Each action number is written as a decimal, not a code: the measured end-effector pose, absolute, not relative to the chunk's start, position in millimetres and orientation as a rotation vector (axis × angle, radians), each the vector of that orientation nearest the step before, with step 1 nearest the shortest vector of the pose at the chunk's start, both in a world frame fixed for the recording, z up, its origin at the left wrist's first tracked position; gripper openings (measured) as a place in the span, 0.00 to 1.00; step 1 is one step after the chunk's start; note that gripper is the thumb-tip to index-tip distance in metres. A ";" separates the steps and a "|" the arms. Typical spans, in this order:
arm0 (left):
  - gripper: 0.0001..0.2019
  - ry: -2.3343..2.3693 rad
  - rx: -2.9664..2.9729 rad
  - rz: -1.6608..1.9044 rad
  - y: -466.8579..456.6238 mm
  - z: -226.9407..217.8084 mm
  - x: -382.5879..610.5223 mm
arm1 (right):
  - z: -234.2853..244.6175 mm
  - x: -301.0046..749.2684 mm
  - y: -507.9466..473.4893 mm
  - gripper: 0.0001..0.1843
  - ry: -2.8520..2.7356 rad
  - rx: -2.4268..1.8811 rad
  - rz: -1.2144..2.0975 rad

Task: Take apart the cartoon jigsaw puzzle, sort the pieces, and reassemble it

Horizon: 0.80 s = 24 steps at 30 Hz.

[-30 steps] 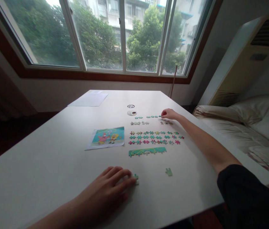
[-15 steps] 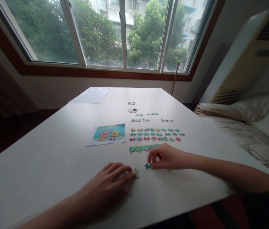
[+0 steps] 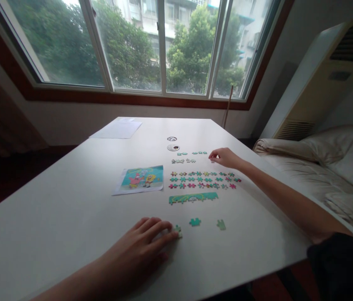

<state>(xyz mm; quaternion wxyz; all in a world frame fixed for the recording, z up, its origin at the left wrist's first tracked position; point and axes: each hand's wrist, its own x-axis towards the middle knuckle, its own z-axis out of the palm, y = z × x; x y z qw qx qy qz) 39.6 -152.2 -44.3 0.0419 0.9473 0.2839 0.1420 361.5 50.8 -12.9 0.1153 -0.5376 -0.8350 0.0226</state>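
Note:
My left hand (image 3: pixel 151 239) rests on the table, fingers loosely bent and apart, its index fingertip touching a pale green jigsaw piece (image 3: pixel 179 232). Farther off, my right hand (image 3: pixel 227 158) is over the right end of a row of greyish pieces (image 3: pixel 181 161). Its thumb and fingertips are drawn together, and whatever lies between them is hidden. Right of my left hand lie a loose teal jigsaw piece (image 3: pixel 195 222) and a pale green jigsaw piece (image 3: pixel 221 224). A joined green puzzle strip (image 3: pixel 193 198) lies beyond them.
Several rows of loose jigsaw pieces (image 3: pixel 200 180) lie past the strip. Left of them is a cartoon picture sheet (image 3: pixel 143 179). Two round discs (image 3: pixel 173 147) and white paper (image 3: pixel 116 129) lie farther back on the white table (image 3: pixel 69 200). A sofa (image 3: pixel 308 167) stands right.
My right hand has let go of the teal piece, leaving it on the table, and moved away to the greyish row. The left hand stays at its piece.

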 end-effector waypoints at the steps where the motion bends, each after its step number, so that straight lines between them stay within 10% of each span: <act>1: 0.18 0.865 2.903 0.438 -152.1 -43.6 39.5 | -15.5 364.7 65.3 0.11 -2.430 -1.613 0.049; 16: 0.21 0.849 2.930 0.340 -148.9 -42.0 35.2 | -33.9 357.6 127.9 0.12 -2.275 -1.836 0.273; 24: 0.21 0.860 2.933 0.352 -145.8 -48.6 34.4 | -9.3 336.1 24.4 0.16 -2.466 -1.227 0.864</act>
